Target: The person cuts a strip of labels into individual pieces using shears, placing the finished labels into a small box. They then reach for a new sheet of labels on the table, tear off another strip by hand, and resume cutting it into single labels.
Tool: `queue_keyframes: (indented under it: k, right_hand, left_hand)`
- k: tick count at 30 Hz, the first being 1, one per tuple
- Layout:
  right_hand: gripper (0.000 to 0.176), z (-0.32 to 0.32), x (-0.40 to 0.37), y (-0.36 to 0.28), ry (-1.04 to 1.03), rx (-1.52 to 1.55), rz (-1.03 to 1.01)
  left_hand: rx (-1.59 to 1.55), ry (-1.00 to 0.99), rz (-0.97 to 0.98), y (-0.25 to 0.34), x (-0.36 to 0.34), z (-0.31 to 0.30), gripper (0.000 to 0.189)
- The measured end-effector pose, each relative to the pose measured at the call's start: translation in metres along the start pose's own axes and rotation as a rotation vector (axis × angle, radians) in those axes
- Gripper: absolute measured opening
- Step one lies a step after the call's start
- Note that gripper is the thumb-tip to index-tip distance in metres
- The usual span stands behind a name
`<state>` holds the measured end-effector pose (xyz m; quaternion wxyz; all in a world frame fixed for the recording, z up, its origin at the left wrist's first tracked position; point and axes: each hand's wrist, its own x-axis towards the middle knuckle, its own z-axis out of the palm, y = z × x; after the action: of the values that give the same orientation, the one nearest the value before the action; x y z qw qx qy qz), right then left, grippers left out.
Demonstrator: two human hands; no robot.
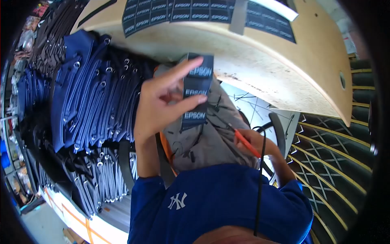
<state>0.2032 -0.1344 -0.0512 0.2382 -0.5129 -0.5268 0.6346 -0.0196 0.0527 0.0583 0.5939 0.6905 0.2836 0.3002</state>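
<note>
My left hand (156, 103) holds up a short black strip of EPSON labels (196, 103), pinched at its left side, with the index finger and thumb lying across its face. Three rows of white lettering show on it. Lower right, my right hand (262, 143) is closed around red-handled scissors (247, 143), whose thin point faces up and left toward my lap. Grey trousers (217, 144) under both hands are scattered with thin black offcuts.
Sheets of EPSON labels (201, 12) lie on the wooden table (317, 44) ahead, with a metal strip (239, 18) across them. Stacked blue straps with metal rings (89, 93) hang at the left. Black panels with yellow edges (329, 158) stand at the right.
</note>
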Motion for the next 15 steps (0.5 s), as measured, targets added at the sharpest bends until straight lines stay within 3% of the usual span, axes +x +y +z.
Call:
queue_keyframes:
  k: [1, 3, 5, 7, 9, 11, 13, 15]
  right_hand:
    - [0.047, 0.002, 0.0, 0.001, -0.005, 0.007, 0.01]
    - [0.046, 0.006, -0.003, -0.005, 0.002, 0.025, 0.019]
    - [0.036, 0.012, -0.006, -0.008, 0.024, 0.063, 0.016]
    - [0.033, 0.016, -0.009, -0.014, 0.058, 0.068, 0.054]
    - [0.034, 0.018, -0.011, -0.013, 0.082, 0.067, 0.031]
    - [0.032, 0.018, -0.012, -0.013, 0.083, 0.051, 0.037]
    - [0.03, 0.02, -0.014, -0.019, 0.115, 0.112, -0.044]
    - [0.03, 0.018, -0.018, -0.015, 0.124, 0.154, -0.033]
  left_hand:
    - [0.063, -0.042, -0.008, 0.021, 0.017, 0.001, 0.06]
    - [0.091, -0.068, 0.306, 0.033, 0.065, 0.017, 0.06]
    - [0.357, -0.172, 0.398, 0.046, 0.122, 0.021, 0.062]
    - [0.496, -0.089, 0.34, 0.08, 0.167, 0.041, 0.044]
    - [0.478, -0.203, 0.49, 0.047, 0.247, 0.057, 0.067]
    - [0.663, -0.233, 0.492, 0.036, 0.287, 0.067, 0.073]
    - [0.566, -0.236, 0.371, 0.032, 0.294, 0.068, 0.079]
    - [0.465, -0.157, 0.381, 0.028, 0.275, 0.06, 0.088]
